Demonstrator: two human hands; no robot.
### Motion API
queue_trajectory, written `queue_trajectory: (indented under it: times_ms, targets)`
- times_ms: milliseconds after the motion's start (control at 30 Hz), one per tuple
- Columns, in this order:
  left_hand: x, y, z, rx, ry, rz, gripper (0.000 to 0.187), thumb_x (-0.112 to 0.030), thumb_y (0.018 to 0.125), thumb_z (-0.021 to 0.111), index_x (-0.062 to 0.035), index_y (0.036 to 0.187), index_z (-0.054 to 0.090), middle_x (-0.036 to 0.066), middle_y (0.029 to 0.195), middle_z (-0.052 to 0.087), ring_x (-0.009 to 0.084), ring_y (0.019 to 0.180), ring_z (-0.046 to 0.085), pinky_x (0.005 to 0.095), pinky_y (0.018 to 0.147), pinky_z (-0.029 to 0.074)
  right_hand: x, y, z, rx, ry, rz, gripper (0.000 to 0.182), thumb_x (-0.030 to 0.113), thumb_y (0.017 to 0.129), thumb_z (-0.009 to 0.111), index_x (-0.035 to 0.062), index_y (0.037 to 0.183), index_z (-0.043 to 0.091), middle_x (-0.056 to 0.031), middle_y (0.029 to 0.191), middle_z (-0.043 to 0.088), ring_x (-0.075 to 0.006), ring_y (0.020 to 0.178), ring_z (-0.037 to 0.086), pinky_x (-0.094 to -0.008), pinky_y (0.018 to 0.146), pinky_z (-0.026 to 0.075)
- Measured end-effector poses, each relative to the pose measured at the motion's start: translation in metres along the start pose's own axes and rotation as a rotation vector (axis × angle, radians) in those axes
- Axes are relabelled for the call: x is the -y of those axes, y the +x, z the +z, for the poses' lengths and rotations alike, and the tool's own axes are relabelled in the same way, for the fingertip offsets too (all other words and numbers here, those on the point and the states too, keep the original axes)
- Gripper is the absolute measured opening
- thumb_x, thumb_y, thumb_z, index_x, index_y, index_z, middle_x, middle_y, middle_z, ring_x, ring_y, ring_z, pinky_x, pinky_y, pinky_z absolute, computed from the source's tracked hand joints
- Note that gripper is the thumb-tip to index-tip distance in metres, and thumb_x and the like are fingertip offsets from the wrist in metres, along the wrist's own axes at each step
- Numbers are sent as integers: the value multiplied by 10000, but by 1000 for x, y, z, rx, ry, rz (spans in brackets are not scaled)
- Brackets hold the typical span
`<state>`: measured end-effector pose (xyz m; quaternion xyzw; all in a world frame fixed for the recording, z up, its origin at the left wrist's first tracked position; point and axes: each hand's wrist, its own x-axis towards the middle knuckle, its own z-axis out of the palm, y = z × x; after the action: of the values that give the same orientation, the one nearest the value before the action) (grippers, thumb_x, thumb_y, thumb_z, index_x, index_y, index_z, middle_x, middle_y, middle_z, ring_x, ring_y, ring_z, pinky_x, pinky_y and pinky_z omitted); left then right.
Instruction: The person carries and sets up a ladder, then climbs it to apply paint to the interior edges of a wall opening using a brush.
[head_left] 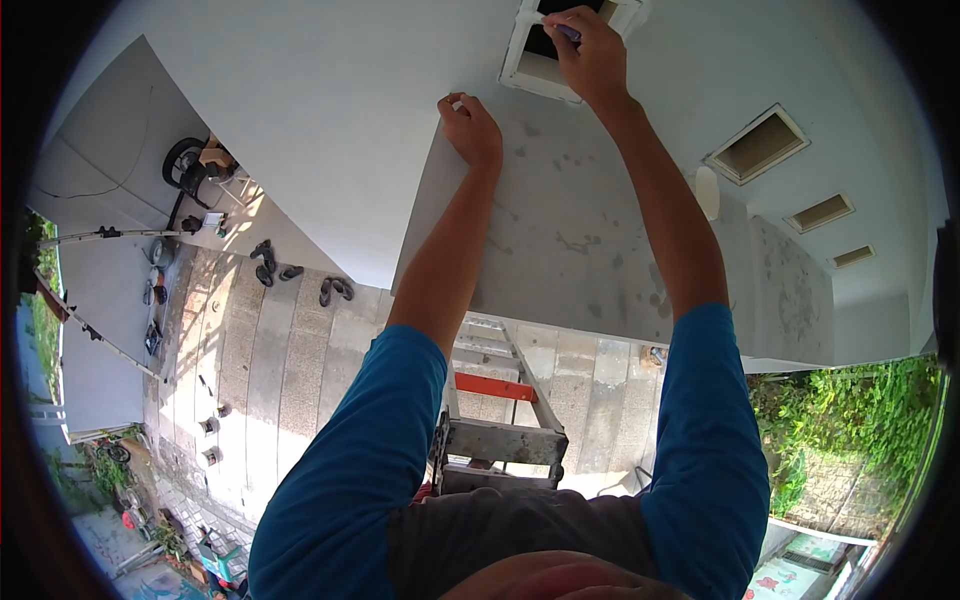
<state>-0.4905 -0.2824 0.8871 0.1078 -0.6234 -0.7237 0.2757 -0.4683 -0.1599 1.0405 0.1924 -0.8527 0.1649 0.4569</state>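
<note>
My right hand (pixel 592 58) is raised to a white-framed opening (pixel 515 62) in the wall at the top. Its fingers are closed around a small bluish-purple object (pixel 568 33), partly hidden by them. Lower and to the left, my left hand (pixel 470 130) is held close to the edge of the grey wall (pixel 560 220), its fingers curled together. What it holds, if anything, is too small to make out.
A ladder (pixel 505 440) stands below me on the paved floor (pixel 290 350). Three more openings, the nearest one (pixel 758 146) largest, run down the right wall. Sandals (pixel 338 290) lie on the floor at left; green plants (pixel 850 410) grow at lower right.
</note>
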Motion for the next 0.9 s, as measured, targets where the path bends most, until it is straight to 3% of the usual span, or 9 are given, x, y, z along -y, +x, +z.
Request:
queue_trajectory:
  times_ms: [67, 133, 267, 333, 567, 700, 767, 800, 900]
  targets:
    - [0, 1, 0, -16, -7, 10, 225, -171, 980, 499, 32, 1060, 554, 113, 628, 584, 244, 606, 563, 421, 593, 439, 6, 17, -10, -95, 7, -43, 81, 139, 902, 712, 126, 975, 742, 10, 983, 676, -224, 850, 689, -330, 720, 565]
    - [0, 0, 0, -6, 5, 4, 223, -169, 982, 495, 31, 1061, 554, 107, 626, 580, 240, 609, 562, 418, 595, 436, 14, 24, -17, -292, 140, -164, 88, -54, 907, 674, -27, 990, 683, -122, 967, 666, -228, 804, 696, -283, 693, 574]
    - [-1, -2, -1, -2, 21, 11, 221, -170, 985, 493, 29, 1061, 554, 107, 626, 579, 241, 603, 560, 418, 598, 440, 12, 7, -13, -308, 36, -278, 101, -55, 893, 688, -21, 987, 676, -118, 956, 662, -235, 794, 693, -290, 691, 571]
    - [-2, -1, -1, -9, 9, 4, 220, -174, 988, 498, 27, 1058, 554, 111, 630, 584, 246, 598, 564, 420, 593, 439, 5, -20, 3, -36, -101, -148, 87, 143, 899, 714, 135, 980, 746, 8, 989, 677, -227, 867, 686, -340, 720, 563]
    - [1, 0, 1, -31, 5, 50, 225, -180, 988, 497, 27, 1055, 553, 124, 638, 594, 257, 592, 572, 423, 579, 439, 8, -57, 19, 378, -23, 72, 96, 153, 909, 701, 138, 989, 751, 1, 996, 678, -237, 876, 689, -339, 734, 570]
    - [-2, 0, 0, -11, 13, 3, 228, -181, 990, 497, 29, 1059, 551, 114, 641, 590, 239, 595, 565, 421, 582, 440, -6, -5, 2, 74, 74, 32, 97, 127, 905, 703, 128, 989, 753, 13, 1010, 684, -223, 844, 690, -322, 716, 574]
    - [-3, -1, -1, -13, -2, -17, 228, -180, 990, 497, 30, 1061, 550, 107, 639, 585, 232, 594, 560, 420, 583, 438, 0, 13, -10, -142, 167, -72, 102, -61, 893, 690, -19, 984, 671, -118, 959, 664, -225, 783, 687, -290, 676, 563]
    - [-3, -1, -1, -8, 4, -10, 228, -179, 990, 497, 30, 1063, 550, 102, 636, 579, 227, 593, 553, 419, 586, 437, 7, 20, -7, -326, 285, -173, 84, -49, 905, 687, -21, 982, 670, -121, 958, 664, -207, 761, 674, -282, 667, 551]
    - [0, 0, -2, -6, 8, 8, 227, -177, 989, 498, 30, 1066, 550, 95, 628, 567, 224, 589, 544, 415, 592, 437, 18, 14, -10, -326, 229, -186, 51, -24, 929, 673, -30, 980, 664, -121, 948, 659, -198, 757, 666, -269, 676, 545]
